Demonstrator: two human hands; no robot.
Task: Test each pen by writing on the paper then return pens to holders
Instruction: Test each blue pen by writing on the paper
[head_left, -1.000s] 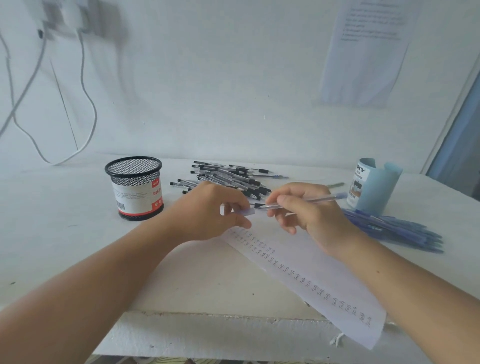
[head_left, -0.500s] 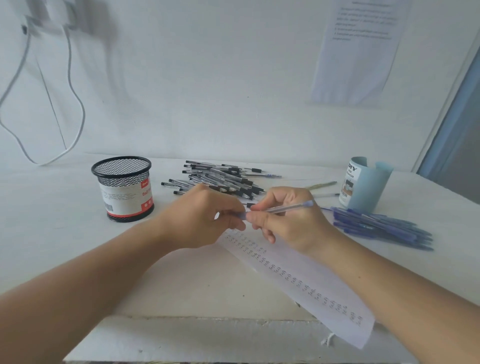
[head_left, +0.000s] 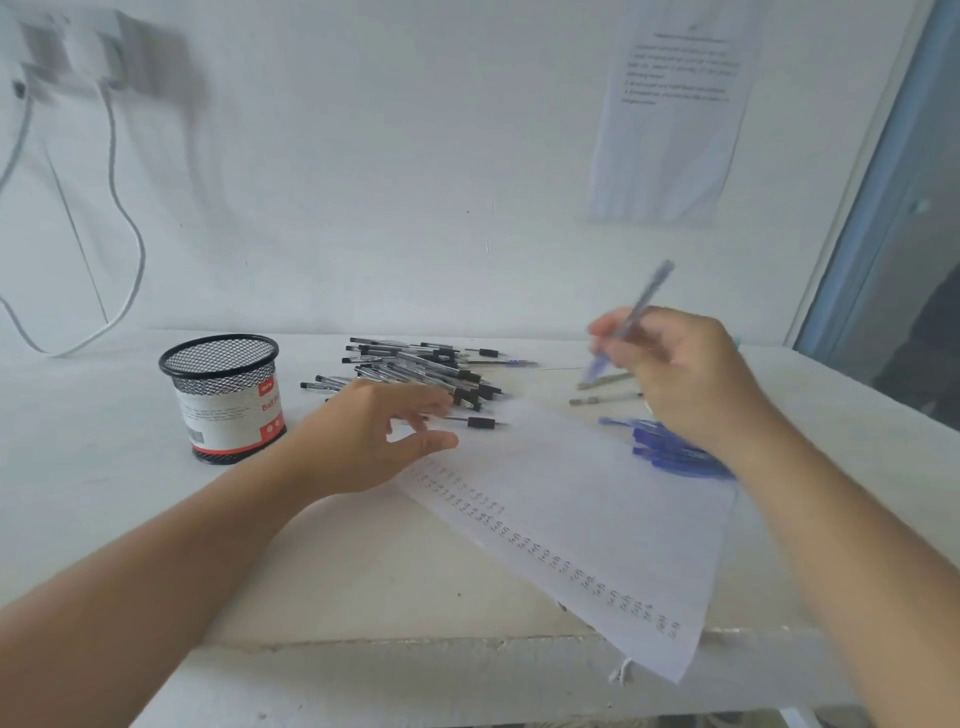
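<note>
Gripping a blue pen (head_left: 641, 304) in curled fingers, my right hand (head_left: 691, 374) hangs raised at far right; my left hand (head_left: 374, 431) hovers slack and empty over the top corner of the paper (head_left: 571, 509). Unpinned, that overhanging sheet could slide under a stroke, I judge. The mesh holder (head_left: 223, 395) looks empty; no other holder shows.

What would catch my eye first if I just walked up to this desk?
Probably the right hand, held up over the right side of the table, gripping a blurred, tilted blue pen. Next, the heap of black pens at the back, with a black mesh cup to its left, and the white paper in front carrying rows of small scribbles.
</note>
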